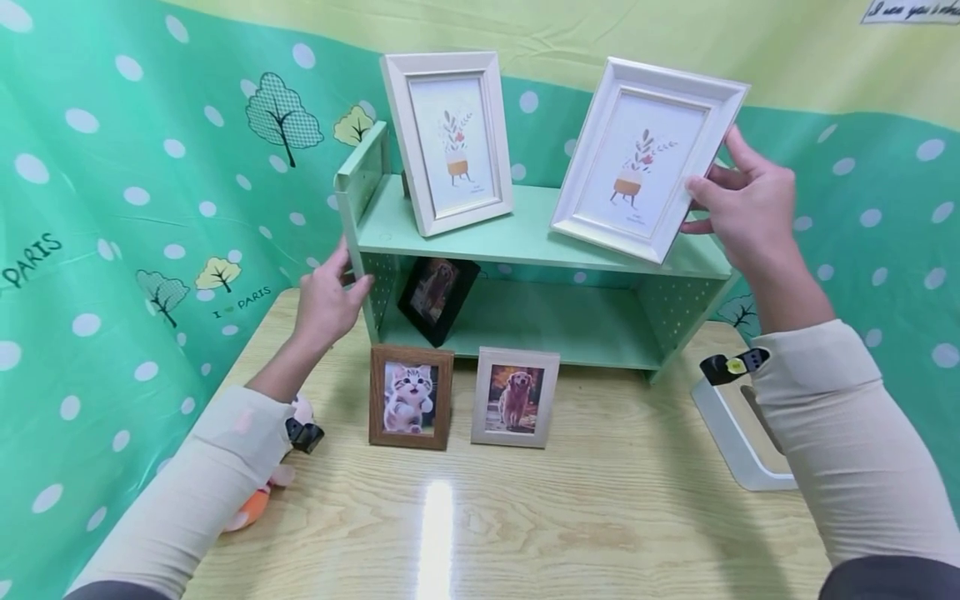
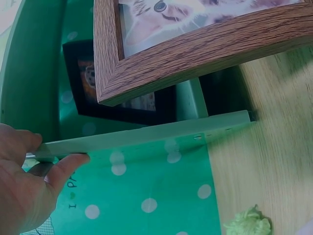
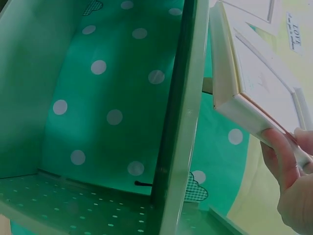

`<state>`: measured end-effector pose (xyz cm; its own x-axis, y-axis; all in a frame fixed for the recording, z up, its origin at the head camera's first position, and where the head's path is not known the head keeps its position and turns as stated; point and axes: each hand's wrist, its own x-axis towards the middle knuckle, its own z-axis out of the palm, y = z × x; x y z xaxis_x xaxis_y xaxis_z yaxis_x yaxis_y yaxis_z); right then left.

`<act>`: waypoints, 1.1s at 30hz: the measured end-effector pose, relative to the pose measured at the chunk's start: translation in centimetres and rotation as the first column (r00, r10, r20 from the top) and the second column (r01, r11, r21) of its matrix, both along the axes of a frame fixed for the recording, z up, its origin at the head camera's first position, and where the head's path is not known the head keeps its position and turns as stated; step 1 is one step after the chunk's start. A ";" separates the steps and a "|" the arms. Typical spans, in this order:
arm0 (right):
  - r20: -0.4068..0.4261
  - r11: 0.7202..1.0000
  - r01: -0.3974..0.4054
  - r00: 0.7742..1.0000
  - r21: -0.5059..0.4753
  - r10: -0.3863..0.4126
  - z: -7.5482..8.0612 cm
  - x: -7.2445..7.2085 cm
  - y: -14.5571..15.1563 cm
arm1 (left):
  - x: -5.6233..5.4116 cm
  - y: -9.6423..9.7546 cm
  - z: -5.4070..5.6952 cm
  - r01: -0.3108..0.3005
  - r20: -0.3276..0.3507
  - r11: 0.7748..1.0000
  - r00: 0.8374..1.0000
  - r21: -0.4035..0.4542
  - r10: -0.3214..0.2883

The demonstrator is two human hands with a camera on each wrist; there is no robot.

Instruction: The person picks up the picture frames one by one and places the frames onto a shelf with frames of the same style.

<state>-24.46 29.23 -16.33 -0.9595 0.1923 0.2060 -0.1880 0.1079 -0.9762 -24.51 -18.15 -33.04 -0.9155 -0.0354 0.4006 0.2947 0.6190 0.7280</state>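
My right hand pinches the right edge of a white picture frame with a plant print, tilted above the top board of a small green shelf. In the right wrist view, thumb and fingers hold that frame by its edge. My left hand grips the shelf's left side panel, thumb in front; the left wrist view shows the panel edge between thumb and fingers. Another white frame with a similar print stands at the left of the top board. A black frame leans inside the lower level.
In front of the shelf, a brown wooden frame with a kitten picture and a pale frame with a dog picture stand on the wooden table. A white bin sits at right, a partly hidden orange-and-pink toy at left.
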 end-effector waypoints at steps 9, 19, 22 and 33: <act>0.035 1.000 0.004 0.999 0.006 -0.004 0.2 -1.4 -0.9 | 0.0 -0.1 -0.1 -0.001 0.002 1.000 1.000 0.003 0.001; 0.022 0.999 0.024 0.999 0.036 -0.025 0.2 -2.2 -1.6 | -0.1 -0.1 -0.1 -0.007 -0.007 1.000 1.000 -0.014 0.006; 0.012 0.997 0.029 0.999 0.070 -0.030 0.0 -2.4 -1.8 | 0.0 -0.1 -0.2 -0.008 -0.003 1.000 1.000 -0.013 0.007; -0.007 0.991 0.049 0.999 0.122 -0.048 -0.8 -2.9 -1.9 | 0.0 0.0 -0.1 -0.001 -0.012 1.000 1.000 -0.010 0.001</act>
<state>-27.38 27.36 -17.08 -0.9487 0.2117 0.2347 -0.1835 0.2356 -0.9544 -24.54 -18.19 -33.18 -0.9106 -0.0325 0.4121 0.3026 0.6266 0.7181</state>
